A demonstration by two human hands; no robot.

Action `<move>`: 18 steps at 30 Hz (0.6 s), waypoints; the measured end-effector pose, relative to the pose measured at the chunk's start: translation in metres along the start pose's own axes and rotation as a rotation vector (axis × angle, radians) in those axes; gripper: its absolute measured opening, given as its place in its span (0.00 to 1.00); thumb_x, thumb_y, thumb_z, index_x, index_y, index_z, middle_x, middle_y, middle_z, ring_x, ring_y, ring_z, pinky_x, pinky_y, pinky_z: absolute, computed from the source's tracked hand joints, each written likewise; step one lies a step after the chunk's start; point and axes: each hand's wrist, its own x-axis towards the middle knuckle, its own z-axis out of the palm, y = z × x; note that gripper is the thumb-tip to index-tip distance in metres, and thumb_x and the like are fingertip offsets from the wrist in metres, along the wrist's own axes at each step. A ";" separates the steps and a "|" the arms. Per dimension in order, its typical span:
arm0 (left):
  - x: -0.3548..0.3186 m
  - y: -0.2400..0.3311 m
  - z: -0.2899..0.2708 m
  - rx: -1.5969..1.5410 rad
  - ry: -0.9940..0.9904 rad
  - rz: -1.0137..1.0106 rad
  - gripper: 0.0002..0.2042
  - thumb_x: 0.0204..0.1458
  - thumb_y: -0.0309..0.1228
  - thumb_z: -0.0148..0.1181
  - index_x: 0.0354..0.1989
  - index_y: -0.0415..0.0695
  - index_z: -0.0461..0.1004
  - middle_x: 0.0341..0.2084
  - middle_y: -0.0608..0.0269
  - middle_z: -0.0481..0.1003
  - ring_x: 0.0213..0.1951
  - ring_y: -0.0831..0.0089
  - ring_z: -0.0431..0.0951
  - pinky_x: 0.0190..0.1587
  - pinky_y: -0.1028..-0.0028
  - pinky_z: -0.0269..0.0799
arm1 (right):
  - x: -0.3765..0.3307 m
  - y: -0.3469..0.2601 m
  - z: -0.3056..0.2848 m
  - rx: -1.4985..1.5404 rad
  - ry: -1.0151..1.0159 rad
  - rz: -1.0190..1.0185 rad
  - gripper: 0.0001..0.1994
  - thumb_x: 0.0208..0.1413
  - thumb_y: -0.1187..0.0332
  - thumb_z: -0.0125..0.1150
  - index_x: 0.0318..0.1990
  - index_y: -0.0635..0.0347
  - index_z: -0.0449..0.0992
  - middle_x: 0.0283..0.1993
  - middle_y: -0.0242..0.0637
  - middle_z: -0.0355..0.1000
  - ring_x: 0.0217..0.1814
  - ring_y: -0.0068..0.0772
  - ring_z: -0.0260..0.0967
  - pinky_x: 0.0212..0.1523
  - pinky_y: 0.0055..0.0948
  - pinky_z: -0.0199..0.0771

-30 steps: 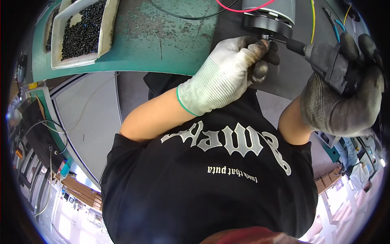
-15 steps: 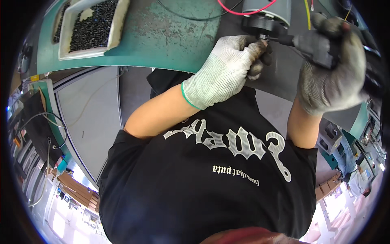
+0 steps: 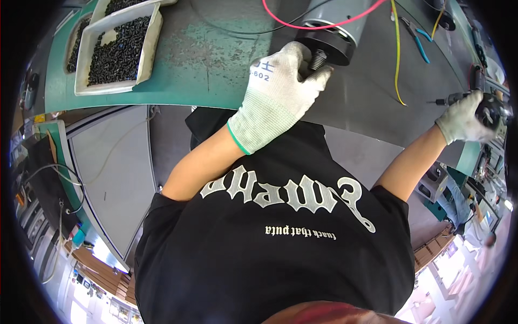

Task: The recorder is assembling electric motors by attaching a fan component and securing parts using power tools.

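A grey cylindrical motor (image 3: pixel 341 24) with a black end cap (image 3: pixel 329 47) lies at the top middle of the bench. From its near end sticks a threaded or spiral metal shaft (image 3: pixel 318 59). My left hand (image 3: pixel 280 89), in a white knit glove, grips the motor at this end, thumb on one side of the shaft. Its other fingers are partly hidden behind the end cap. Far to the right, my gloved right hand (image 3: pixel 464 116) is closed round a black power screwdriver (image 3: pixel 490 110), whose bit points left, apart from the motor.
White trays of small black parts, the nearest a square tray (image 3: pixel 81 81), stand at the left on the green bench mat (image 3: pixel 216 81). Red (image 3: pixel 302 26) and yellow (image 3: pixel 398 65) wires cross the bench top. Blue-handled pliers (image 3: pixel 420 46) lie to the right of the motor.
My right hand has carried the screwdriver away from the shaft to the far right. My left hand has shifted from pinching near the shaft to gripping the motor's end, and the shaft now shows.
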 end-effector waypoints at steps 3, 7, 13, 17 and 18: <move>0.002 0.003 -0.007 -0.059 -0.016 -0.077 0.14 0.47 0.34 0.66 0.33 0.35 0.74 0.23 0.50 0.78 0.28 0.57 0.81 0.32 0.64 0.74 | -0.018 0.007 0.027 0.132 -0.091 -0.297 0.30 0.49 0.59 0.69 0.52 0.74 0.67 0.58 0.55 0.65 0.60 0.46 0.63 0.57 0.42 0.65; -0.003 0.010 -0.015 0.139 -0.050 0.056 0.16 0.48 0.38 0.64 0.35 0.35 0.72 0.28 0.42 0.75 0.34 0.48 0.78 0.39 0.61 0.73 | -0.051 0.039 0.091 0.323 -0.943 -0.482 0.26 0.63 0.58 0.51 0.66 0.58 0.60 0.69 0.51 0.55 0.72 0.54 0.47 0.69 0.43 0.49; -0.017 0.019 -0.153 0.412 0.340 -0.022 0.14 0.49 0.39 0.58 0.29 0.38 0.77 0.26 0.47 0.76 0.31 0.55 0.79 0.35 0.62 0.74 | -0.065 0.077 0.072 -0.124 -1.080 -0.483 0.26 0.65 0.50 0.43 0.66 0.53 0.62 0.64 0.51 0.63 0.64 0.54 0.60 0.62 0.44 0.58; 0.016 -0.041 -0.310 0.851 0.695 -0.088 0.13 0.53 0.34 0.57 0.41 0.38 0.78 0.30 0.55 0.80 0.33 0.71 0.80 0.40 0.72 0.73 | -0.077 0.069 0.049 0.079 -1.051 -0.238 0.28 0.65 0.47 0.43 0.64 0.55 0.65 0.61 0.52 0.65 0.61 0.55 0.61 0.60 0.44 0.61; 0.032 -0.059 -0.338 0.923 0.694 -0.164 0.12 0.49 0.33 0.59 0.38 0.38 0.78 0.33 0.48 0.79 0.37 0.59 0.78 0.43 0.65 0.73 | -0.080 0.070 0.047 0.207 -0.987 -0.136 0.28 0.65 0.46 0.43 0.63 0.56 0.65 0.60 0.52 0.65 0.61 0.55 0.62 0.60 0.43 0.61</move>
